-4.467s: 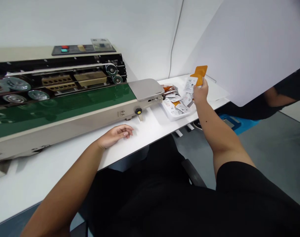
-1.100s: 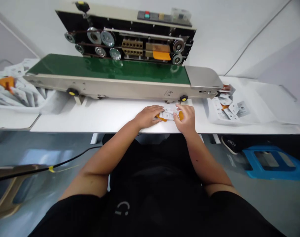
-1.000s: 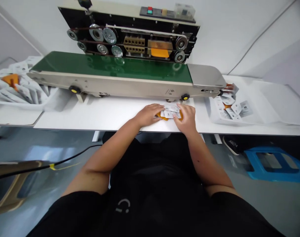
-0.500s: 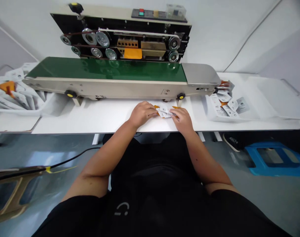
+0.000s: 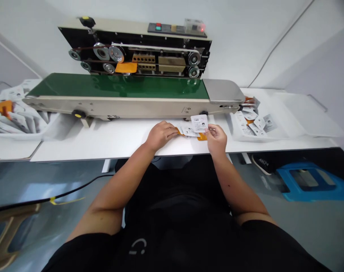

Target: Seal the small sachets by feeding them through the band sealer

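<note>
My right hand (image 5: 217,140) pinches a white printed sachet (image 5: 199,123) by its lower right corner and holds it up, print side facing me. Beneath it, a small pile of white and orange sachets (image 5: 189,131) lies on the white table. My left hand (image 5: 161,136) has its fingers closed on an orange sachet (image 5: 178,130) at the left edge of that pile. Its fingertips are partly hidden. Another orange sachet (image 5: 202,136) shows just left of my right fingers.
Behind the hands stands a band sealing machine (image 5: 138,53) with a green conveyor belt (image 5: 115,86); an orange sachet (image 5: 126,67) sits in its rollers. A full bin (image 5: 61,122) is at left, another sachet bin (image 5: 282,132) at right. A blue stool (image 5: 291,177) stands on the floor.
My right hand has lifted a white sachet off the pile and turned it upright. The orange sachet in the machine has travelled left. The view has shifted slightly.
</note>
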A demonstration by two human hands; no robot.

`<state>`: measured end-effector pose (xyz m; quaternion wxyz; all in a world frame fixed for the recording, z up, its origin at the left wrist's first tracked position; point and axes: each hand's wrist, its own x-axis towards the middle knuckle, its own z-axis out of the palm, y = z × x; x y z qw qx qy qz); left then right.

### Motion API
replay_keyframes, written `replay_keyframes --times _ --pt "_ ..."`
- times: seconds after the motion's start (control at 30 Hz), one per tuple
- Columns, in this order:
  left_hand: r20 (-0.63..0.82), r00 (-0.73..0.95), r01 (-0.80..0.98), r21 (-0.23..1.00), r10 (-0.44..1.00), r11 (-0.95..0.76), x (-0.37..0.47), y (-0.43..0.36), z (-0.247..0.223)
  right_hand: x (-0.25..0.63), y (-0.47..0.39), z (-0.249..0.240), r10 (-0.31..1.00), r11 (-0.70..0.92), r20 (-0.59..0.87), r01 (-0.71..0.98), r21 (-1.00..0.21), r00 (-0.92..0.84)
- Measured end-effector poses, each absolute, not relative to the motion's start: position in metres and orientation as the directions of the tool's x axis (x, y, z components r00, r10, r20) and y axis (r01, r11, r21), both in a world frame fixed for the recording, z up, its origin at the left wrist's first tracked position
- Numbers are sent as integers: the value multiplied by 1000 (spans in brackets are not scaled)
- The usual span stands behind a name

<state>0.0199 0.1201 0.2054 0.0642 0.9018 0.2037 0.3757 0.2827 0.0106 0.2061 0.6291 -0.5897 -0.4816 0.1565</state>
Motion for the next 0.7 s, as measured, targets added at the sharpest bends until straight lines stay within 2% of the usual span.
replay_keyframes --times 0.1,0.23,0.3,0.43,0.5,0.57,0.63,0.7 --pt "632 647 330 271 426 -904 19 118 207 295 30 243 777 296 387 255 -921 496" --pt "614 646 357 284 454 -890 19 115 211 327 86 308 778 308 382 227 -924 498" --pt "624 640 357 275 448 -893 17 113 213 340 121 332 789 263 335 211 -942 514" --pt "648 617 379 252 446 -891 14 107 220 343 184 353 843 105 148 111 -988 517" --pt "638 584 416 295 502 -860 12 104 222 336 206 357 877 21 54 75 -997 477" --pt "598 530 447 405 601 -798 11 102 220 330 218 362 896 -37 18 114 -993 443" --pt "532 461 428 567 710 -703 10 102 216 323 215 366 876 -5 133 283 -959 464" --pt "478 398 357 705 783 -612 11 105 212 313 195 365 786 108 396 525 -844 475"
